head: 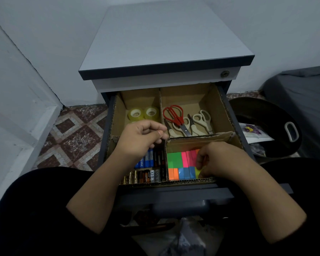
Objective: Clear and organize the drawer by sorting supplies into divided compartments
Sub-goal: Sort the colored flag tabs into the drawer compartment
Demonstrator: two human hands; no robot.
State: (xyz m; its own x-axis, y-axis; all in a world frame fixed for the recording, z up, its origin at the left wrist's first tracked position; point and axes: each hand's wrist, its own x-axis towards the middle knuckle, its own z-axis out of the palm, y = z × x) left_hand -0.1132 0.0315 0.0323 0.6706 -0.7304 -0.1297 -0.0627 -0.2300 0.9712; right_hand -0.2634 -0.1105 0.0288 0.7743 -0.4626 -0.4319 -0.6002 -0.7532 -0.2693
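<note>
Right hand (215, 159) pinches yellow pad (198, 172) at drawer's (229, 115) front-right corner. Left hand (140, 139) curled, seemingly empty, over batteries (148, 159). Risk: nudging pads (181, 163) skews rows.

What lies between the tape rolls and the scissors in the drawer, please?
In the head view, an upright cardboard divider stands between the tape rolls and the scissors, putting them in separate compartments.
</note>
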